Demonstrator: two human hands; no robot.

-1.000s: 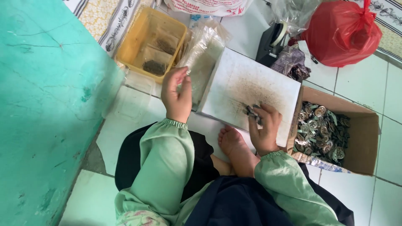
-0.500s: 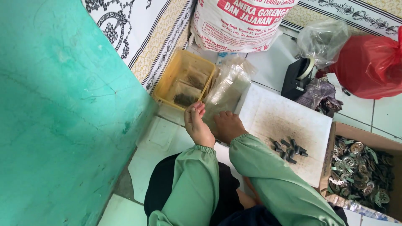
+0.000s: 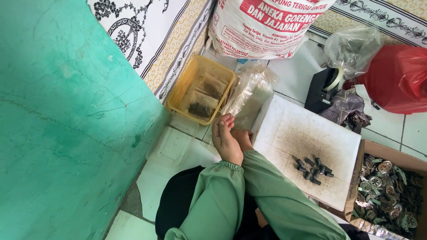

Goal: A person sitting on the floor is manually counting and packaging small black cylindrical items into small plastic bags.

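Right hand (image 3: 242, 138) has left the parts (image 3: 314, 170) and joined the left hand (image 3: 225, 138) at the bags (image 3: 249, 95); both pinch, contents unclear to me; slippery film may slip.

Seen from head height, looking steeply down — close over both green sleeves (image 3: 249, 195) and the white board (image 3: 307, 151) — onto the tiled floor (image 3: 413, 131).

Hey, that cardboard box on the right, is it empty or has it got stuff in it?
Filled: the cardboard box is open-topped and holds a heap of small round metal parts.
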